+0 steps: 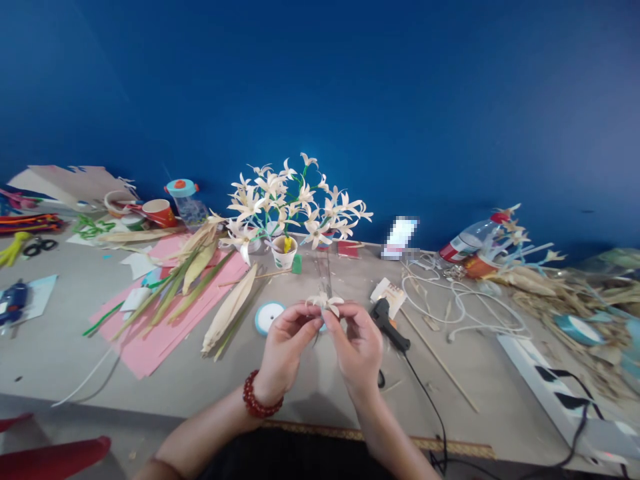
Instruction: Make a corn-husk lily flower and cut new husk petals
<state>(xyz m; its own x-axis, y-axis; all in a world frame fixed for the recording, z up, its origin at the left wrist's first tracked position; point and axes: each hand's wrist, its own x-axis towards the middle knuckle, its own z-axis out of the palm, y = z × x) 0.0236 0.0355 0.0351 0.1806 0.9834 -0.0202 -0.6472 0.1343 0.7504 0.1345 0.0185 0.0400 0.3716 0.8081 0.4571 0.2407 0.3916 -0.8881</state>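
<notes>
Our left hand (286,343) and right hand (359,345) pinch a pale flower (324,302). Should we press too hard, its petals (333,307) could crease.

Pale cream flower (325,303), open-petalled, between the fingers (302,312).

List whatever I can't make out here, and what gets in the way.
In the head view:
Pale flower: underside hidden by left hand and right hand.
White disc: lower right covered by left hand.
Bright patch: content masked by pixelation.
Bottle label: wording too small and blurred.
Red object: cut off by picture's left edge.
</notes>
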